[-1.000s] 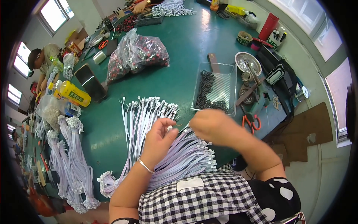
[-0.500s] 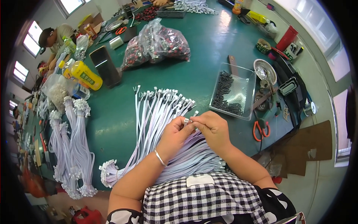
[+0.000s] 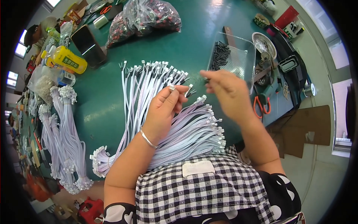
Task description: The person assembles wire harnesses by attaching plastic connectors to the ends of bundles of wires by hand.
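My left hand, a bangle on its wrist, pinches a small white connector at the end of a flat white cable. Under and beyond it fan many white cables with white plugs and dark wire ends. A second bunch of white cables lies to the right, nearer to me. Raised between the cables and a clear tray, my right hand points its fingers left. Motion blurs those fingers, and whether they hold anything is unclear. Small black tubes lie in the tray's left side.
Tied cable bundles lie at left, beside a yellow bottle and a phone. A plastic bag of red and black parts is at the back. Orange-handled scissors and a metal bowl are at right.
My right hand has come away from the left hand and the connector, moving up and right toward the tray. My left hand still pinches the connector. The whole view has shifted.
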